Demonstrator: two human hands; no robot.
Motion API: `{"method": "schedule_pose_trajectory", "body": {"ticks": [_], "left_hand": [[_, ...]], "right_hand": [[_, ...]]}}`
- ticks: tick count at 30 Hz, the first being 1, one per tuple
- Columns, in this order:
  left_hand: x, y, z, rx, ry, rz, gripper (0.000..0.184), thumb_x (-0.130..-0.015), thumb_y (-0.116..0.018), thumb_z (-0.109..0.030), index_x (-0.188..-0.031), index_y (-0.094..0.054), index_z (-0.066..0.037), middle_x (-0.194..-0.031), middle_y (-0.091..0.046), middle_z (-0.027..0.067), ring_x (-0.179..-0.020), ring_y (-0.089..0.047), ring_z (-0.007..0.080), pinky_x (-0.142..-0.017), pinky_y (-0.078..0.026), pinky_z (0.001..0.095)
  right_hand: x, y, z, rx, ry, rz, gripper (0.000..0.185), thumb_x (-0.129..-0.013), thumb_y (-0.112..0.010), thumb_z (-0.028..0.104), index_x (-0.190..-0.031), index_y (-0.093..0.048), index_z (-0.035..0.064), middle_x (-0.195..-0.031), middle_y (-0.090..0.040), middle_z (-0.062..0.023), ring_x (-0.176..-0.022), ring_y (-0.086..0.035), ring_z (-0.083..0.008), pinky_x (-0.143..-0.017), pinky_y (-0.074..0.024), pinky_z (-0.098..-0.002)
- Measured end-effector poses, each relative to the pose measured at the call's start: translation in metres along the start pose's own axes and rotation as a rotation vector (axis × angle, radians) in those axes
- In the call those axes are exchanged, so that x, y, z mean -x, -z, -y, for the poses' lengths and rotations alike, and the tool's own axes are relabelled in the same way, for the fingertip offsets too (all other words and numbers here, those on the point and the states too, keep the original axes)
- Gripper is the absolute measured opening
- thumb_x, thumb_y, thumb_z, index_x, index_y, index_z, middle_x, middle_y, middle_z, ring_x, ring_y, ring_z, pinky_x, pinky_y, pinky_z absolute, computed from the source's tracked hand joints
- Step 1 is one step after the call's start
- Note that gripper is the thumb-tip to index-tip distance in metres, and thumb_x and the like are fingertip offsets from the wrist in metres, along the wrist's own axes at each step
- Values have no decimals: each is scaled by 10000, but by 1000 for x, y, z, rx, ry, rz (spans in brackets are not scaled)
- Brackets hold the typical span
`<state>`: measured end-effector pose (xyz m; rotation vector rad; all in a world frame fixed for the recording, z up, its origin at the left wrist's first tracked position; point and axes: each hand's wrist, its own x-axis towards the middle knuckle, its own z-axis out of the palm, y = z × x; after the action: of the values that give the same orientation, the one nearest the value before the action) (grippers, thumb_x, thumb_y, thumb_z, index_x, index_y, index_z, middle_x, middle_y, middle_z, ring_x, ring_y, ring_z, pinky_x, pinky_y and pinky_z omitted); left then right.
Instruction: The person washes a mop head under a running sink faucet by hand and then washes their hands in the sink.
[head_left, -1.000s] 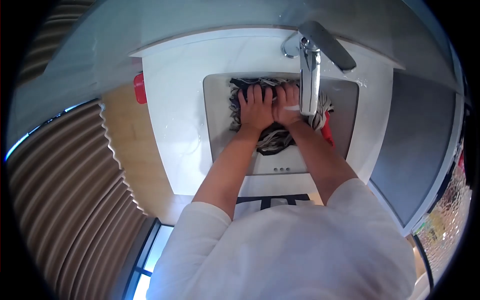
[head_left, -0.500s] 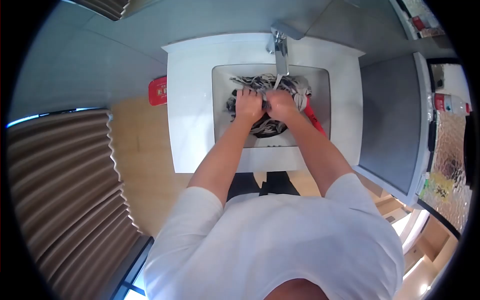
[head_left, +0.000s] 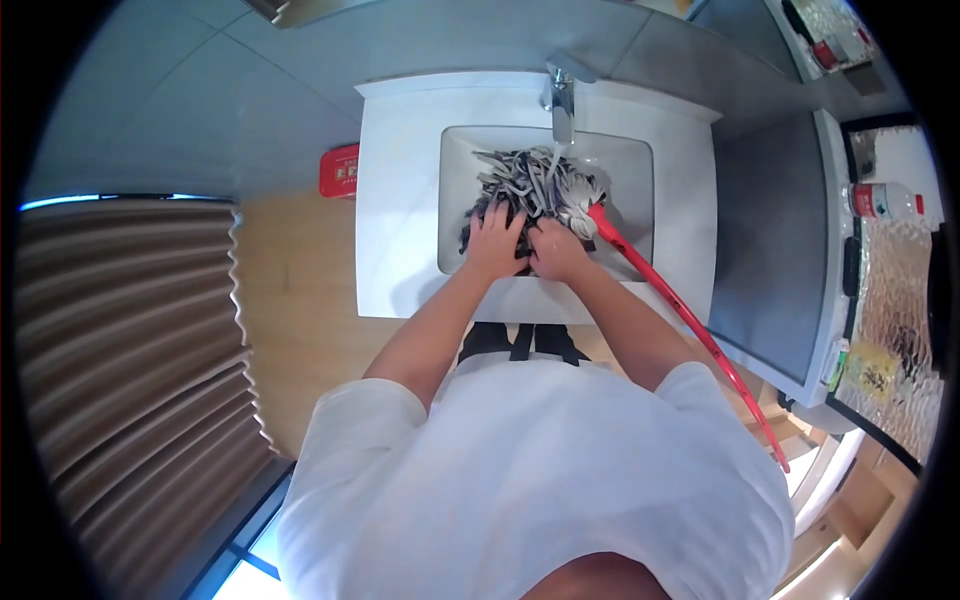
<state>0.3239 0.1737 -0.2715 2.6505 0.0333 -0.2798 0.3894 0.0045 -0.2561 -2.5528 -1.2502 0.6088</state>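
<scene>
A mop head (head_left: 535, 185) of grey, white and black strips lies bunched in the white sink basin (head_left: 632, 170). Its red handle (head_left: 690, 318) slants over the front right rim and down past my right arm. Spread fingers of my left hand (head_left: 493, 243) rest on the strips at the front left of the bundle. Beside it, my right hand (head_left: 558, 250) is curled closed around strips near the front rim; its fingertips are partly hidden. From the chrome faucet (head_left: 562, 110), water runs onto the strips.
The white countertop (head_left: 400, 200) surrounds the basin. A red box (head_left: 339, 171) is beyond its left side. At the right are a grey cabinet panel (head_left: 770, 240) and a bottle with a red cap (head_left: 886, 203). A pleated curtain (head_left: 140, 320) hangs at the left.
Both hands have moved toward the front rim, and my left fingers have spread. More of the strips shows behind them. The red handle now extends over the rim in full view.
</scene>
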Motion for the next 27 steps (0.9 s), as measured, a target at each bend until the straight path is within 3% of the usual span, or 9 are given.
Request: {"method": "schedule_pose_trajectory", "body": {"ticks": [2, 3, 4, 5, 9, 16, 20, 21, 27], "left_hand": [[0, 5, -3, -200, -163, -158, 1019, -643, -826, -512, -1514, -412, -182, -1570, -339, 179, -1468, -283, 402, -1123, -265, 681], [-7, 3, 0, -196, -134, -58, 1097, -648, -814, -560, -1572, -338, -209, -1623, -274, 172, -1530, -170, 381, -1159, -130, 715], [-13, -2, 1, -189, -131, -47, 1097, -648, -814, -560, -1572, -338, -209, -1623, -274, 172, -1530, -170, 381, -1159, -130, 715], [-21, -2, 1, -198, -127, -29, 1102, -653, -803, -585, -1575, -332, -210, -1636, -256, 162, -1534, -156, 380, -1167, -118, 707], [-52, -7, 5, -218, -83, 105, 1120, -679, -769, -636, -1596, -284, -216, -1678, -164, 131, -1549, -86, 381, -1196, -71, 676], [-82, -22, 8, -94, 37, 128, 1029, -685, -787, -550, -1524, -347, -150, -1633, -230, 191, -1523, -149, 426, -1211, -124, 637], [-96, -33, 24, -87, -54, 21, 997, -629, -826, -488, -1448, -429, -83, -1515, -380, 201, -1463, -261, 432, -1194, -182, 646], [-98, -32, 26, -78, -83, 17, 989, -623, -825, -492, -1437, -444, -79, -1496, -392, 203, -1445, -280, 434, -1185, -200, 649], [-122, -30, 43, -109, -218, -61, 866, -584, -820, -507, -1297, -574, -82, -1363, -486, 189, -1287, -417, 410, -1069, -353, 595]], "right_hand": [[-3, 0, 0, -7, -7, -162, 478, -668, -739, 281, -1073, -670, 37, -1242, -602, -191, -1237, -529, -367, -1053, -430, -478], [-2, 10, 1, 183, 62, -201, 585, -682, -741, 313, -1180, -635, 26, -1361, -522, -211, -1344, -417, -391, -1124, -349, -503], [-2, 17, 2, 372, 132, -236, 692, -696, -743, 344, -1287, -600, 14, -1479, -443, -231, -1450, -305, -415, -1194, -269, -529], [-6, 17, -3, 371, 60, -128, 781, -738, -715, 391, -1400, -545, 11, -1554, -375, -259, -1511, -212, -404, -1243, -90, -563], [-27, -2, -27, 520, -75, 27, 760, -890, -558, 428, -1514, -416, 18, -1605, -293, -274, -1509, -198, -445, -1242, -47, -556], [-54, 14, -59, 302, -153, 214, 825, -889, -627, 450, -1596, -296, 183, -1638, -217, -263, -1515, -191, -427, -1222, -93, -586], [-69, 16, -75, 175, -108, 170, 883, -751, -744, 470, -1506, -410, 156, -1486, -405, -245, -1427, -307, -422, -1162, -194, -621], [-70, 2, -83, 153, -75, 40, 854, -681, -781, 473, -1408, -485, 138, -1337, -521, -207, -1328, -423, -397, -1114, -249, -630], [-94, -19, -105, 55, -32, -115, 710, -637, -790, 453, -1224, -569, 122, -1154, -632, -157, -1154, -568, -373, -1012, -347, -614]]}}
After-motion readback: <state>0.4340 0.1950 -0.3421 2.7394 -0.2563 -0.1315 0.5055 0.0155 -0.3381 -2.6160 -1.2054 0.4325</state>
